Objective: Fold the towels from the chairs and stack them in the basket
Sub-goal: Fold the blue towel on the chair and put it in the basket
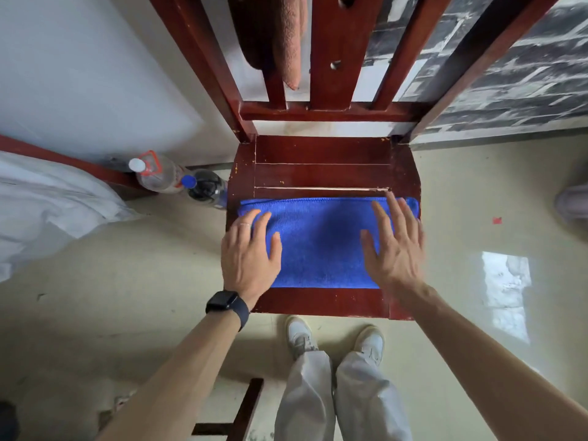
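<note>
A blue towel point(321, 243) lies folded into a wide strip across the seat of a dark red wooden chair point(321, 154). My left hand point(249, 253) rests flat on the towel's left end, fingers straight. Over the towel's right end, my right hand point(394, 246) is spread with straight fingers, slightly blurred. A brown towel point(283, 39) hangs over the chair's backrest at the top. No basket is in view.
Two plastic bottles point(178, 179) stand on the floor left of the chair. White bedding point(47, 202) lies at the far left. My feet point(334, 338) stand just in front of the seat. Another dark wooden piece point(245, 409) is at the bottom.
</note>
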{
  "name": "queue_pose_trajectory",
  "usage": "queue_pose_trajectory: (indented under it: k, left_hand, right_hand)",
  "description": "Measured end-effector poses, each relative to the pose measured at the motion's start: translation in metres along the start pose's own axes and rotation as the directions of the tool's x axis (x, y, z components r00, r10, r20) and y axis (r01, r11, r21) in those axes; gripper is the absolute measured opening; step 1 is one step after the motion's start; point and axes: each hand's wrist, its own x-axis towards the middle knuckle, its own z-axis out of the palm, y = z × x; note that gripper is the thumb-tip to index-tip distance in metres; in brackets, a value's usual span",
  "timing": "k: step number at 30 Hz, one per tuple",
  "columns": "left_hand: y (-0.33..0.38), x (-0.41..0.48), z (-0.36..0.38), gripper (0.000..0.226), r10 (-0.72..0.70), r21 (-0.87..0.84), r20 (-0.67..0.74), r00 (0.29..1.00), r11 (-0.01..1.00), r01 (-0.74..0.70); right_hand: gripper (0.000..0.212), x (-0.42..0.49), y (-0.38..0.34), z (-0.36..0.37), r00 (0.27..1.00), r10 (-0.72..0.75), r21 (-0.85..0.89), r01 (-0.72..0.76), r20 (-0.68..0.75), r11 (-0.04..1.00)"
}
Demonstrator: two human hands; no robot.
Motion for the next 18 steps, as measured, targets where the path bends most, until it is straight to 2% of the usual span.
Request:
queue_pose_trajectory:
  k: [2,4,9,13,16,18]
  left_hand:
    - [-0.001,0.000,0.017,0.056,-0.008,0.088,0.153,0.988,0.996,-0.006]
    - [-0.013,0.008,0.031,0.060,-0.075,0.138,0.216,0.974,0.989,0.046]
    - [-0.031,0.009,0.044,0.061,-0.002,0.193,0.175,0.985,0.981,-0.033]
    - [-0.018,-0.001,0.033,0.060,0.036,0.215,0.066,0.997,0.975,-0.050]
    - [-0.006,-0.012,0.036,0.061,0.147,0.214,0.119,0.982,0.962,-0.169]
    - [-0.008,-0.008,0.043,0.061,0.124,0.233,0.168,0.978,0.959,-0.162]
  right_hand:
    - [0.064,0.003,0.000,0.017,0.994,-0.007,-0.080,0.016,0.107,0.997]
    - [0.067,0.005,0.012,0.030,0.990,0.043,-0.108,-0.029,0.133,0.994]
    - [0.068,0.004,0.026,0.039,0.992,0.017,-0.128,-0.001,0.128,0.992]
    - [0.068,0.009,0.025,0.028,0.993,0.061,-0.113,-0.050,0.102,0.992]
    - [0.062,0.019,0.033,0.017,0.992,0.030,-0.121,-0.015,0.125,0.993]
    - [0.058,0.021,0.038,0.009,0.996,0.001,-0.129,0.010,0.088,0.992]
